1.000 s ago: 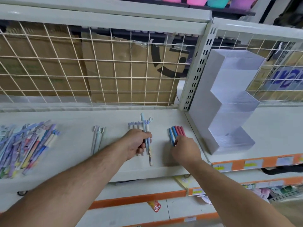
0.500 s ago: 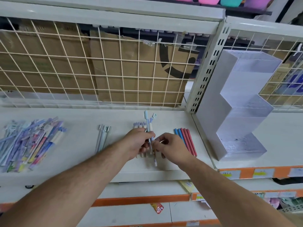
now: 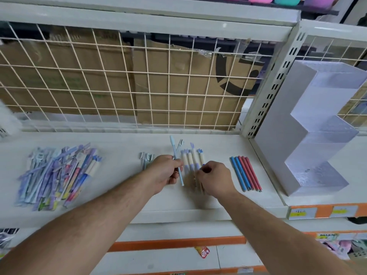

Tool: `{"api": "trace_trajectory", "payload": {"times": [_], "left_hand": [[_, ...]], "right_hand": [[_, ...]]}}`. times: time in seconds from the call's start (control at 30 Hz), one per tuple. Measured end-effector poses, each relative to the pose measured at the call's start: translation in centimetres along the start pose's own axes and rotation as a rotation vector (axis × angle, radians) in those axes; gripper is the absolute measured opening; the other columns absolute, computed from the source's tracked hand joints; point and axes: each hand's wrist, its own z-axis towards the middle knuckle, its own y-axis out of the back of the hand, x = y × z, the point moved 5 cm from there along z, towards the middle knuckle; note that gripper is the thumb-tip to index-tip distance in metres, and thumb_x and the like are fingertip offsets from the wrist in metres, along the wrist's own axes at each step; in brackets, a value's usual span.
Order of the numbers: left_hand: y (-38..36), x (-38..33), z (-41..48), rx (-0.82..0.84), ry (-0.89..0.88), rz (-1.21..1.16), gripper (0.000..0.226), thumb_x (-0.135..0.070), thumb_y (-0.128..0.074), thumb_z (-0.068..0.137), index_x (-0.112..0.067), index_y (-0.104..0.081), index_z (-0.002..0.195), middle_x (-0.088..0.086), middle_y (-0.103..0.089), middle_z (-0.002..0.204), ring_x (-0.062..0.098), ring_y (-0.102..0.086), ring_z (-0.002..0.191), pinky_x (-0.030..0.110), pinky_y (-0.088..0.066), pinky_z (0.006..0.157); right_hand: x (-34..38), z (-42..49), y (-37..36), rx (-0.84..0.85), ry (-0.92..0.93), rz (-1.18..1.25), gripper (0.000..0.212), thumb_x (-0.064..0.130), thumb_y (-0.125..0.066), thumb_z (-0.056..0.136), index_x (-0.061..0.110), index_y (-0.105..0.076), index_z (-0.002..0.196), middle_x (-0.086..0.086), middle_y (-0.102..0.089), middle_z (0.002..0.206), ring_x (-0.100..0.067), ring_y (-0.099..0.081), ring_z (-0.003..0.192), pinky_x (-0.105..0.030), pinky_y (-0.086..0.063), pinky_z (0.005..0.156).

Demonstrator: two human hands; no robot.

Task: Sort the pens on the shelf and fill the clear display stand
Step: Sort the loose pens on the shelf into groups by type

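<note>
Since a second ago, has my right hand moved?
Yes. The right hand moved left, off the red and blue pens and onto the cream pens beside them.

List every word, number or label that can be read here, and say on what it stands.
Nothing reads for sure.
Yellow price labels on the orange shelf-edge strip: blurred.
Brown cardboard box: part of a black round logo, faint green print, no readable letters.
Pale label on the lower shelf edge: dark letters, blurred.
Small red packet: too small.
Mixed pile of printed pens: too small.
</note>
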Motion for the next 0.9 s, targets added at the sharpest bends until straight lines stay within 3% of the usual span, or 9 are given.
{"api": "trace_trajectory", "payload": {"times": [0.13,0.27,0.57,0.67,0.8,0.87,0.9], "left_hand": [[1.0,0.0,0.2,-0.005,0.011,-0.020,0.008,-0.007,-0.055,0.095,-0.008,-0.055,0.088,0.008,-0.056,0.071,0.015,-0.041,0.050,0.023,-0.033,0.044],[1.5,0.3,0.4,0.009,0.020,-0.004,0.005,-0.009,-0.058,0.093,-0.007,-0.055,0.090,0.008,-0.057,0.072,0.015,-0.042,0.050,0.023,-0.033,0.043],[1.7,0.6,0.4,0.027,0.039,-0.002,0.016,-0.020,-0.055,0.099,-0.008,-0.059,0.088,0.006,-0.058,0.071,0.014,-0.044,0.050,0.023,-0.033,0.043],[1.5,0.5,0.1,0.041,0.009,0.016,0.011,-0.016,-0.058,0.095,-0.007,-0.061,0.089,0.007,-0.059,0.070,0.015,-0.046,0.049,0.023,-0.035,0.043],[1.3,0.3,-0.1,0.045,-0.043,0.043,0.012,-0.018,-0.064,0.094,-0.011,-0.063,0.085,0.005,-0.058,0.068,0.014,-0.049,0.047,0.022,-0.037,0.042],[1.2,0.2,-0.2,0.044,-0.058,0.046,0.013,-0.021,-0.066,0.093,-0.013,-0.064,0.083,0.004,-0.057,0.065,0.014,-0.048,0.047,0.022,-0.036,0.042],[1.2,0.1,-0.3,0.037,-0.064,0.042,0.014,-0.022,-0.067,0.093,-0.014,-0.064,0.082,0.002,-0.056,0.063,0.014,-0.047,0.048,0.022,-0.036,0.042]], "right_hand": [[0.3,0.6,-0.3,-0.026,-0.031,-0.078,0.020,0.028,-0.064,0.093,0.010,-0.068,0.088,-0.002,-0.066,0.073,-0.014,-0.059,0.061,-0.021,-0.043,0.050],[0.6,1.2,-0.6,-0.051,-0.039,-0.164,0.027,0.037,-0.063,0.093,0.010,-0.067,0.087,-0.003,-0.066,0.073,-0.020,-0.064,0.067,-0.029,-0.051,0.061],[0.7,1.1,-1.1,-0.034,-0.074,-0.149,0.022,0.035,-0.065,0.093,0.014,-0.067,0.091,-0.002,-0.065,0.080,-0.020,-0.065,0.076,-0.032,-0.054,0.066],[1.5,0.6,-1.1,-0.044,-0.006,-0.083,0.016,0.031,-0.065,0.095,0.015,-0.068,0.091,0.002,-0.066,0.079,-0.015,-0.062,0.071,-0.021,-0.047,0.055],[2.4,-0.3,-2.3,0.071,0.029,0.184,0.009,0.019,-0.066,0.090,0.016,-0.068,0.082,-0.002,-0.068,0.070,-0.017,-0.060,0.056,-0.028,-0.049,0.051],[2.7,-1.0,-2.8,0.175,0.032,0.291,0.003,0.014,-0.068,0.087,0.013,-0.067,0.089,-0.005,-0.067,0.070,-0.016,-0.055,0.052,-0.026,-0.043,0.048],[2.9,-1.3,-3.0,0.220,0.038,0.315,0.011,0.013,-0.070,0.086,0.011,-0.065,0.095,-0.006,-0.067,0.071,-0.016,-0.054,0.052,-0.024,-0.041,0.046]]}}
